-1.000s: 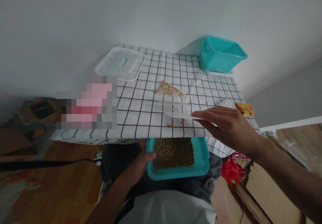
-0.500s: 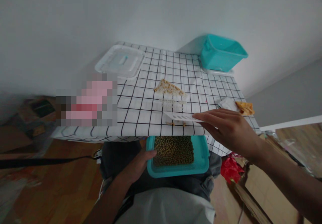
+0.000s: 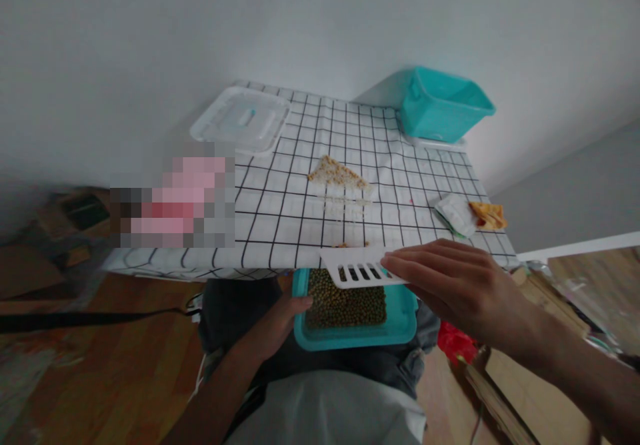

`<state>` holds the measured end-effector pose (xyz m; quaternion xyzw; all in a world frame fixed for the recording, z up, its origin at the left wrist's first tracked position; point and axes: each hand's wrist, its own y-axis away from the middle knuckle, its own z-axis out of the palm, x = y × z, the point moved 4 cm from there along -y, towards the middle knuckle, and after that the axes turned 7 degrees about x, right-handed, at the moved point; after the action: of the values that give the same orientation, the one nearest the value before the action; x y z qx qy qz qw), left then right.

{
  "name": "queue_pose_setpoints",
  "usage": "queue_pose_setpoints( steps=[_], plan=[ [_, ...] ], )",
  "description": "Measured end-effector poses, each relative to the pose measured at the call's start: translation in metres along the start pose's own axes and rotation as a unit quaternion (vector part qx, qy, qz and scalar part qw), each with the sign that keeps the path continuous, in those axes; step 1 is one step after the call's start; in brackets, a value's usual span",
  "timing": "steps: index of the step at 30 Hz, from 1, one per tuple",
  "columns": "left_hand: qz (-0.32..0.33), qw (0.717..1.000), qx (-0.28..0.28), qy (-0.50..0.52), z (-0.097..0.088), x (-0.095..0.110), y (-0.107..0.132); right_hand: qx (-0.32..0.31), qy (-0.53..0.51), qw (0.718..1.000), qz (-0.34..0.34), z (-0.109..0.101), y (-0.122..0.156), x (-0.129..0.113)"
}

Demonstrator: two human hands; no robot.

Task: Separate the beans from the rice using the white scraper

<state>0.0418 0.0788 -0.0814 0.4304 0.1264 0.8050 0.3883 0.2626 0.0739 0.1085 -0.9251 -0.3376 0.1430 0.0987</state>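
My left hand (image 3: 273, 322) grips the left rim of a teal tray (image 3: 405, 322) full of small greenish beans (image 3: 345, 305), held just below the table's near edge over my lap. My right hand (image 3: 450, 282) holds a flat white slotted scraper (image 3: 357, 268) at the table edge, its blade reaching out over the tray. A triangular heap of pale beans (image 3: 335, 173) lies on the white grid-patterned tablecloth (image 3: 280, 212), with a few stray beans (image 3: 353, 244) near the edge.
A clear lidded container (image 3: 240, 120) sits at the table's far left, a teal tub (image 3: 440, 106) at the far right against the wall. A small white packet (image 3: 455, 212) and an orange wrapper (image 3: 487, 215) lie at the right edge. Something red (image 3: 455, 345) is on the floor.
My right hand drew the white scraper toward me, from the tabletop to past the near edge above the tray. The left hand and tray stayed in place.
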Motion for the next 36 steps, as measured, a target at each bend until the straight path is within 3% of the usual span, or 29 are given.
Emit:
queue_pose_setpoints(
  steps=[10,18,24,27,30,33,36],
  plan=[
    [-0.009,0.999,-0.026,0.020,-0.008,-0.009,-0.005,0.035,-0.002,0.997,0.074,0.010,0.004,0.029],
    [0.002,0.999,-0.040,0.026,0.001,-0.005,-0.004,-0.005,-0.036,0.999,0.008,0.011,0.013,-0.006],
    [-0.010,0.999,-0.025,0.037,-0.007,-0.006,-0.001,0.011,-0.060,0.998,0.028,0.000,0.024,-0.011],
    [-0.022,0.999,-0.002,0.029,-0.010,-0.004,0.003,0.079,-0.021,0.993,0.081,-0.009,0.012,0.014],
    [-0.018,0.999,0.023,0.035,-0.012,-0.003,0.005,0.155,0.058,0.971,0.171,-0.016,-0.016,0.057],
    [-0.017,0.998,0.035,0.045,-0.016,-0.007,0.005,0.171,0.095,0.952,0.237,-0.016,-0.055,0.100],
    [-0.026,0.999,0.029,0.037,-0.023,-0.013,0.000,0.154,0.088,0.956,0.232,-0.006,-0.096,0.132]
  ],
)
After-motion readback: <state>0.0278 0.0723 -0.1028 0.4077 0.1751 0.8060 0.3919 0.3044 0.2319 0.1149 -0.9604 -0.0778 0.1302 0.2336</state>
